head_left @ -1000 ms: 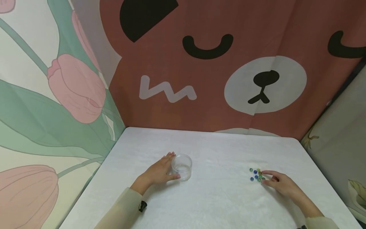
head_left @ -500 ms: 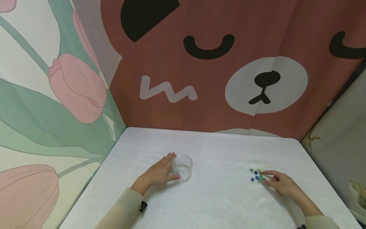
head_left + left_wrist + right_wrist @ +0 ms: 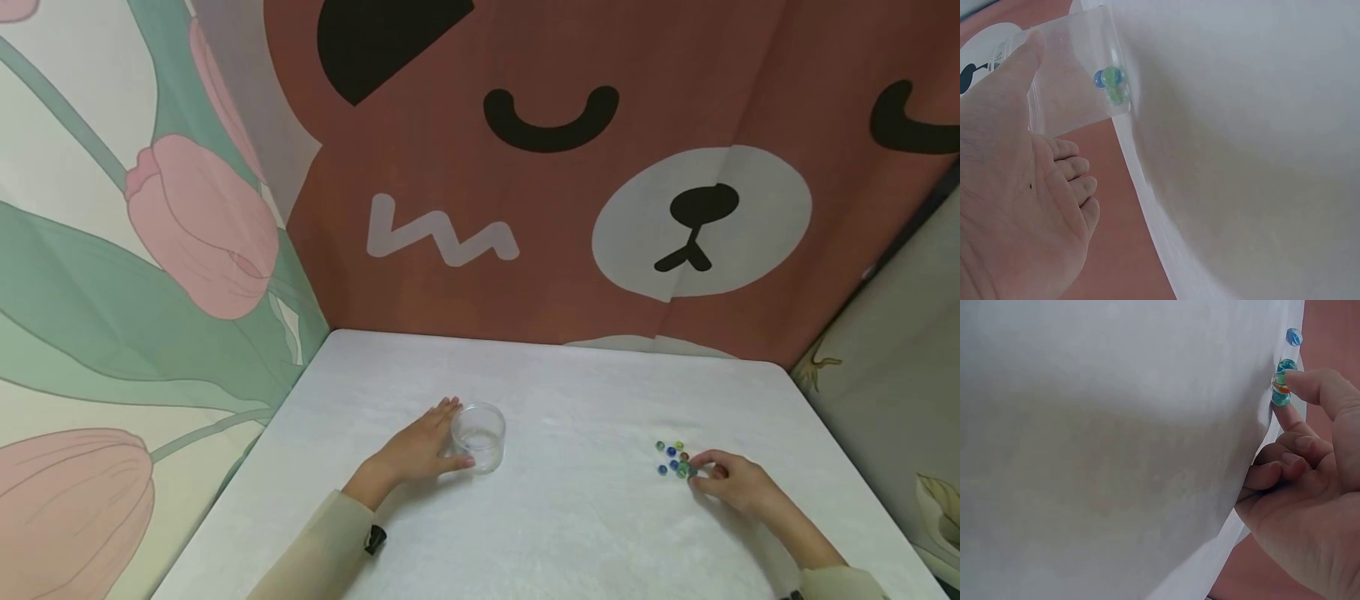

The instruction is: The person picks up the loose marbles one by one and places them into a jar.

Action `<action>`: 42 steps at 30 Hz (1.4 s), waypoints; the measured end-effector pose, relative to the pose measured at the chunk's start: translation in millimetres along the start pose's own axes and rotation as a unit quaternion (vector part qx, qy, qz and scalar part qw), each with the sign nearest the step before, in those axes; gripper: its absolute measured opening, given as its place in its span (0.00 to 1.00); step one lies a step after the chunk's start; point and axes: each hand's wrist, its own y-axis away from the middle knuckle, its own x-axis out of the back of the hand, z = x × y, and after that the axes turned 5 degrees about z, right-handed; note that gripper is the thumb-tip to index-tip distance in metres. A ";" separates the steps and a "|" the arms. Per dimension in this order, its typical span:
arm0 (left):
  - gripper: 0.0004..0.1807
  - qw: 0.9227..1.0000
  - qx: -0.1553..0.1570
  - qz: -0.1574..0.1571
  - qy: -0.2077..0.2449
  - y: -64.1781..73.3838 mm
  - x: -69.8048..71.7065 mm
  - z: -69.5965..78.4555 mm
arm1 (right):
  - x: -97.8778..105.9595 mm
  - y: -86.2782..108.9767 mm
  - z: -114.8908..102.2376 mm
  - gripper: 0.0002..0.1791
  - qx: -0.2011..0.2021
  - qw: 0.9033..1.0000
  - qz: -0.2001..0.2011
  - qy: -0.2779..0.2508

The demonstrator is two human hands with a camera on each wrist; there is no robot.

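Observation:
My left hand [image 3: 420, 446] holds a clear round plastic cup [image 3: 487, 458], fingers along its left side and thumb on the near side. In the left wrist view, green and blue marbles [image 3: 1110, 77] show through the wall of the cup [image 3: 1072, 75]; I cannot tell whether they are inside or beyond it. My right hand [image 3: 738, 483] is at the right edge of a cluster of several glass marbles [image 3: 672, 465]. Its thumb and index finger pinch a greenish marble [image 3: 1280, 398], seen in the right wrist view; the other fingers are curled.
A white-covered table [image 3: 570, 517] carries the cup on the left and the marbles on the right. A brown bear-print cloth [image 3: 555, 217] hangs behind its back edge, with a tulip-print cloth [image 3: 202, 225] on the left side.
My right index finger and thumb have drawn closer together at the right edge of the marble cluster. The left hand and the cup have stayed in place.

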 end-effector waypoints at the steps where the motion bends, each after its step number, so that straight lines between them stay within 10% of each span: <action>1: 0.58 1.000 0.000 0.000 0.000 0.1 -0.1 0.0 | 0.2 0.1 0.0 0.20 0.007 1.000 0.001 0.004; 25: 0.57 1.000 -0.016 -0.004 0.002 -1.0 1.4 1.7 | 16.4 13.5 6.6 0.31 -0.017 0.998 -0.057 -0.003; 42: 0.57 1.000 -0.008 -0.006 0.003 -1.3 -0.6 -1.3 | 2.9 4.7 -4.9 0.23 0.028 0.999 -0.010 0.029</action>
